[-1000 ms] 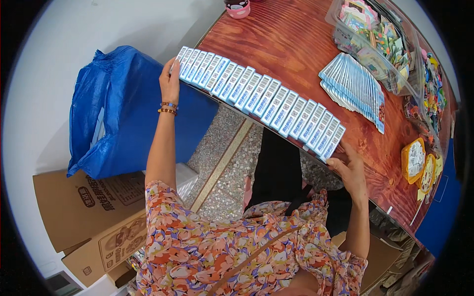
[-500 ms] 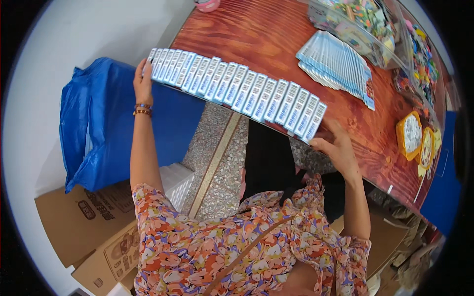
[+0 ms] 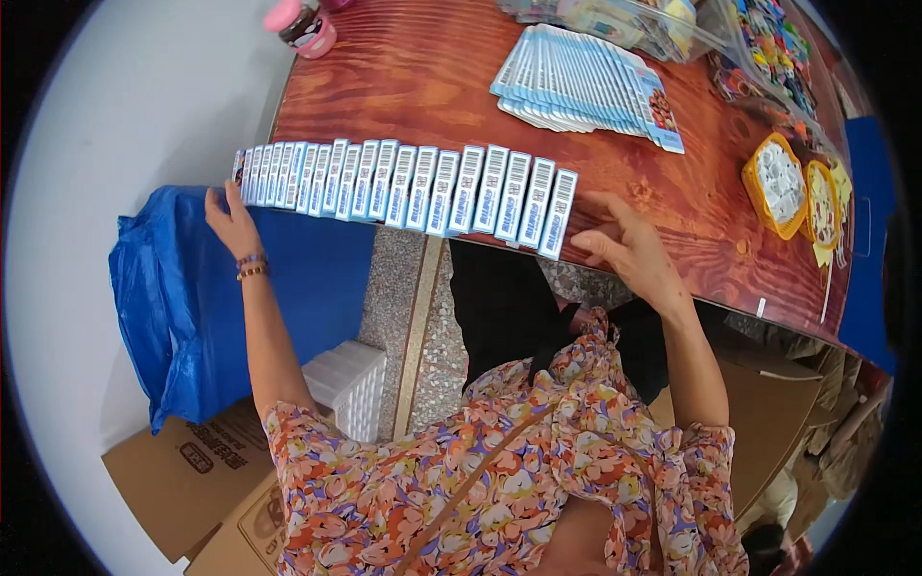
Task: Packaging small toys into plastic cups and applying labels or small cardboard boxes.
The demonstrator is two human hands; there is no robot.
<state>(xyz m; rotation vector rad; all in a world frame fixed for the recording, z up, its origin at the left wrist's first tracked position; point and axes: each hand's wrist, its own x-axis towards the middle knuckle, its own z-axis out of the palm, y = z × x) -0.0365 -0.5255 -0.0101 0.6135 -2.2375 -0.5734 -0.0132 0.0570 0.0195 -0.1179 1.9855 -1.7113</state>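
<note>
A long row of small white-and-blue boxes (image 3: 408, 184) stands side by side along the near edge of a reddish wooden table (image 3: 451, 86). My left hand (image 3: 228, 219) presses flat against the row's left end. At the right end my right hand (image 3: 629, 248) touches the last box with its fingers spread. Neither hand grips a box; both bracket the row from its ends.
A fanned stack of flat blue-and-white packets (image 3: 586, 82) lies farther back. A pink-lidded jar (image 3: 303, 26) stands at the far left. Yellow trays (image 3: 780, 182) and clear bins of colourful items (image 3: 759, 48) sit at the right. A blue bag (image 3: 187, 298), white packs (image 3: 348, 384) and cardboard boxes (image 3: 187, 470) lie on the floor.
The view has tilted down and closer. The row looks tighter, with my hands nearer together at its ends.
</note>
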